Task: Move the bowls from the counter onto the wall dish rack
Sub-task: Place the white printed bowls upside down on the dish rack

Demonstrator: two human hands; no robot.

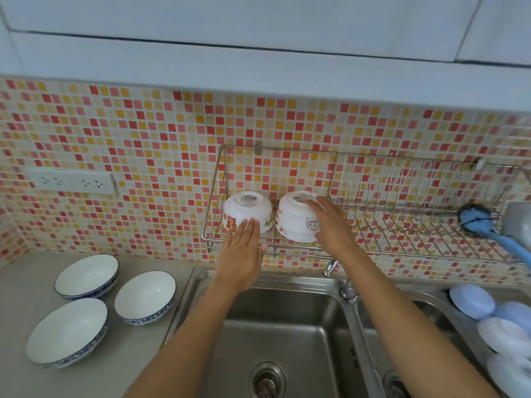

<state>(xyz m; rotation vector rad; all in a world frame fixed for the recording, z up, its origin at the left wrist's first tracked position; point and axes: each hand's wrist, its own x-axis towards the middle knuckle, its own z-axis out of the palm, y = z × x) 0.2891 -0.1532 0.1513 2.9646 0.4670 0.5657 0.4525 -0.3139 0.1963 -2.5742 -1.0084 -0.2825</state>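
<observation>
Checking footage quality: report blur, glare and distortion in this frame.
Head view: wide-angle lens bows the cabinet edge and wall rack; left hand and right hand are slightly soft beside the two upturned white bowls; dull glare on the sink; even lighting, soft shadows under the counter bowls.

We count two white plastic bowls [247,209] [297,218] upside down on the wire wall rack [402,225] and three blue-rimmed white ceramic bowls [87,275] [145,295] [66,331] on the grey desk [23,297].
</observation>
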